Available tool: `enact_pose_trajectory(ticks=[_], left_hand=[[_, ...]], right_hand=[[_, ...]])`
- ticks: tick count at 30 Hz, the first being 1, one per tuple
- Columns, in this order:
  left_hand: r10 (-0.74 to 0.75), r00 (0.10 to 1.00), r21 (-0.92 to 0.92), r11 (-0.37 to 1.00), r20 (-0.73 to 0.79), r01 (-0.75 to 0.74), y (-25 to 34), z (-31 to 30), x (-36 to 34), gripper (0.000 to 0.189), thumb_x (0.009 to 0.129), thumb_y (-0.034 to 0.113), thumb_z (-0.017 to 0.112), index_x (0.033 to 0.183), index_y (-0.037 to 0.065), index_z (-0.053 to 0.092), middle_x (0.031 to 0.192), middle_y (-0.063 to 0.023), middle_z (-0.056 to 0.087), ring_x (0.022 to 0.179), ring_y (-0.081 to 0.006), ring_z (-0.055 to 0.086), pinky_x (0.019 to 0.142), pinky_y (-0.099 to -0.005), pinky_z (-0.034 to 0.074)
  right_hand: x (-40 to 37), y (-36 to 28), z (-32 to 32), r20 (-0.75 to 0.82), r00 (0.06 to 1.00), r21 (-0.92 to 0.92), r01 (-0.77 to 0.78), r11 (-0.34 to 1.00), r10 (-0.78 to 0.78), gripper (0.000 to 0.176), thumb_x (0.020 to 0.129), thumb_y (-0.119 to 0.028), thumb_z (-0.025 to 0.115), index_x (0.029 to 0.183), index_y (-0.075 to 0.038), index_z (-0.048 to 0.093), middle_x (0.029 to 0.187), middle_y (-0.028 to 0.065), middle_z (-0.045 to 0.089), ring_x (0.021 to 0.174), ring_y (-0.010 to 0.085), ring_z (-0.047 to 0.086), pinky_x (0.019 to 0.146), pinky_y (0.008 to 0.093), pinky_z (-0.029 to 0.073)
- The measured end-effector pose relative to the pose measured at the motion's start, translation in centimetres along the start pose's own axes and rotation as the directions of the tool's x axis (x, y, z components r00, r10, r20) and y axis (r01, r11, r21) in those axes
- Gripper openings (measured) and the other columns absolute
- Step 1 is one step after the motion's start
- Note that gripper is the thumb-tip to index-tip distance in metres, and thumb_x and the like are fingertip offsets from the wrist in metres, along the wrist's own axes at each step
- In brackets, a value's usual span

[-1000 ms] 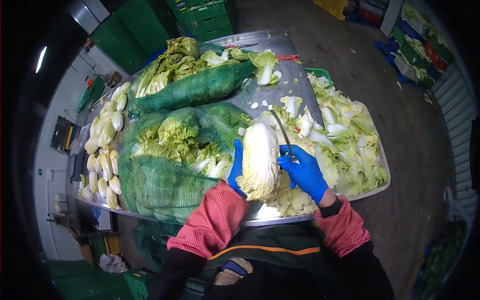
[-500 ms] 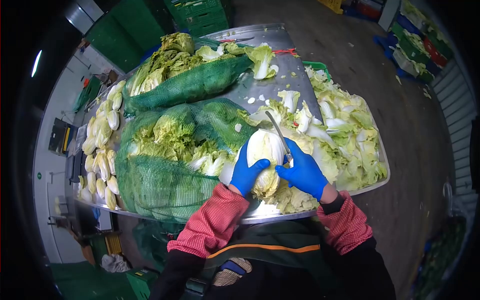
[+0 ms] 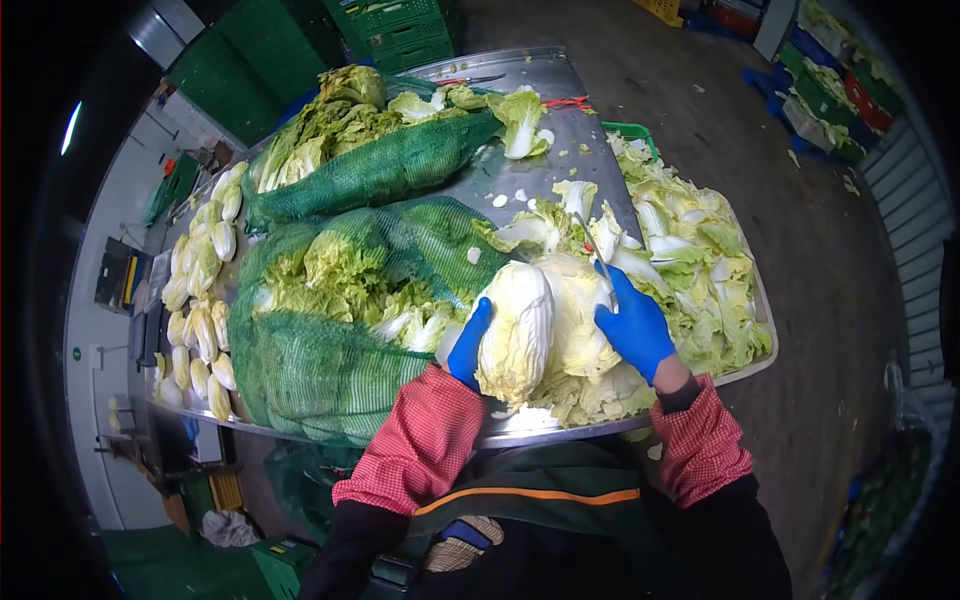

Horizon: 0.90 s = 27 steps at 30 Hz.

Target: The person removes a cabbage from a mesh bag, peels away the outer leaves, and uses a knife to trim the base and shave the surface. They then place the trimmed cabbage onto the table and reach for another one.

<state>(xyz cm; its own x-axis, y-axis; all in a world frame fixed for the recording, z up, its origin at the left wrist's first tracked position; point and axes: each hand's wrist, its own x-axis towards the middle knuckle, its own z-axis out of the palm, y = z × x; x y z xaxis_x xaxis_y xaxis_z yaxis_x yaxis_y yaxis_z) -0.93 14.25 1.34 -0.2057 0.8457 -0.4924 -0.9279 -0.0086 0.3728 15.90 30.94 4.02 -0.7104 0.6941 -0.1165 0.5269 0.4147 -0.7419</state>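
Observation:
My left hand (image 3: 468, 345), in a blue glove, holds a pale Chinese cabbage (image 3: 516, 325) from its left side above the table's front edge. To the right, my right hand (image 3: 636, 325), also gloved in blue, grips a knife (image 3: 598, 252) whose curved blade points up and to the left. This hand is apart from the cabbage. Loose pale leaves (image 3: 580, 325) lie between and beneath the hands. Left of the cabbage, a green net sack (image 3: 330, 370) holds more leafy heads.
A second net sack (image 3: 400, 172) lies farther back on the metal table (image 3: 590, 140). Trimmed heads (image 3: 205, 260) line the left edge. A tub of leaves (image 3: 767, 330) adjoins the right side. Another knife (image 3: 485, 78) rests at the back. Green crates (image 3: 410, 40) stand beyond.
My right hand has moved right with the knife, away from the cabbage. My left hand and the cabbage have shifted slightly left, and the cabbage has turned.

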Motion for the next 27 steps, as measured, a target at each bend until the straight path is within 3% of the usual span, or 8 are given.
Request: enact_pose_trajectory(ticks=[2, 4, 7, 11, 17, 23, 26, 27], left_hand=[[0.134, 0.983, 0.256, 0.953, 0.122, -0.161, 0.0, -1.5, 1.3, 0.065, 0.092, 0.037, 0.055, 0.143, 0.002, 0.035, 0.138, -0.0169, 0.047, 0.126, -0.0271, 0.048, 0.107, -0.0386, 0.036], [0.332, 0.872, 0.6, 0.634, 0.358, -0.488, 0.6, -1.8, 2.6, 0.076, 0.083, 0.032, 0.069, 0.143, 0.002, 0.034, 0.139, -0.0171, 0.044, 0.129, -0.0272, 0.044, 0.109, -0.0368, 0.032], [0.416, 0.802, 0.778, 0.28, 0.43, -0.562, 0.2, -0.7, 1.9, 0.089, 0.071, 0.03, 0.081, 0.141, 0.001, 0.035, 0.138, -0.0165, 0.045, 0.128, -0.0278, 0.044, 0.109, -0.0376, 0.033], [0.444, 0.781, 0.787, 0.228, 0.439, -0.573, 0.3, 0.0, 1.2, 0.1, 0.059, 0.034, 0.089, 0.138, 0.001, 0.039, 0.137, -0.0168, 0.045, 0.128, -0.0289, 0.045, 0.108, -0.0392, 0.035], [0.412, 0.815, 0.849, 0.156, 0.408, -0.504, -0.2, -0.1, 0.8, 0.1, 0.057, 0.036, 0.089, 0.138, 0.001, 0.04, 0.136, -0.0178, 0.046, 0.126, -0.0294, 0.047, 0.107, -0.0392, 0.037], [0.197, 0.918, 0.807, 0.438, 0.345, -0.397, 0.7, -1.5, 1.1, 0.082, 0.071, 0.028, 0.08, 0.138, 0.001, 0.041, 0.133, -0.0169, 0.051, 0.124, -0.0296, 0.049, 0.106, -0.0385, 0.037], [0.038, 0.934, 0.392, 0.901, 0.357, -0.186, -0.2, -2.9, 1.4, 0.081, 0.085, 0.056, 0.052, 0.143, 0.002, 0.034, 0.135, -0.0228, 0.047, 0.119, -0.0348, 0.052, 0.101, -0.0442, 0.042], [-0.03, 0.932, 0.171, 0.985, 0.36, -0.035, -0.6, -2.8, 1.4, 0.087, 0.085, 0.065, 0.044, 0.144, 0.003, 0.031, 0.135, -0.0251, 0.046, 0.116, -0.0371, 0.053, 0.099, -0.0467, 0.044]], right_hand=[[-0.2, -1.1, -0.7, 0.024, 0.999, -0.058, 0.049, 0.997, -0.047, 0.064, 0.081, -0.031, 0.068, 0.139, -0.015, 0.044, 0.089, 0.017, 0.066, 0.075, 0.0303, 0.066, 0.068, 0.0392, 0.052], [-0.9, -3.2, -0.6, 0.011, 0.983, 0.023, 0.183, 0.983, -0.183, 0.07, 0.08, -0.034, 0.07, 0.14, -0.014, 0.042, 0.091, 0.0185, 0.066, 0.077, 0.0312, 0.066, 0.07, 0.0395, 0.052], [-0.6, -3.3, -0.1, 0.128, 0.982, 0.151, 0.117, 0.982, -0.137, 0.072, 0.078, -0.036, 0.071, 0.139, -0.012, 0.042, 0.096, 0.0202, 0.066, 0.083, 0.0326, 0.067, 0.074, 0.0395, 0.052], [-0.9, -2.9, 0.5, 0.173, 0.977, 0.304, 0.068, 0.95, -0.125, 0.064, 0.08, -0.017, 0.07, 0.138, -0.015, 0.044, 0.073, 0.0088, 0.061, 0.05, 0.0123, 0.058, 0.046, 0.0262, 0.047], [-1.2, -2.5, 1.0, 0.146, 0.984, 0.239, 0.067, 0.969, -0.104, 0.057, 0.077, -0.01, 0.065, 0.131, -0.013, 0.049, 0.069, 0.0069, 0.06, 0.051, 0.0138, 0.058, 0.048, 0.0282, 0.048], [-1.0, -1.0, -0.6, 0.245, 0.964, 0.251, 0.037, 0.967, -0.1, 0.05, 0.075, -0.008, 0.062, 0.124, -0.011, 0.053, 0.073, 0.0095, 0.061, 0.051, 0.0152, 0.059, 0.049, 0.0292, 0.049], [0.6, 1.0, -0.8, 0.322, 0.943, 0.24, -0.169, 0.956, 0.085, 0.057, 0.078, -0.02, 0.068, 0.132, -0.014, 0.05, 0.077, 0.0129, 0.063, 0.055, 0.0188, 0.062, 0.055, 0.0313, 0.051], [0.7, 2.2, -0.1, 0.184, 0.982, 0.096, -0.057, 0.994, 0.038, 0.061, 0.079, -0.026, 0.069, 0.135, -0.015, 0.048, 0.079, 0.0135, 0.063, 0.057, 0.0201, 0.063, 0.057, 0.0319, 0.052]])
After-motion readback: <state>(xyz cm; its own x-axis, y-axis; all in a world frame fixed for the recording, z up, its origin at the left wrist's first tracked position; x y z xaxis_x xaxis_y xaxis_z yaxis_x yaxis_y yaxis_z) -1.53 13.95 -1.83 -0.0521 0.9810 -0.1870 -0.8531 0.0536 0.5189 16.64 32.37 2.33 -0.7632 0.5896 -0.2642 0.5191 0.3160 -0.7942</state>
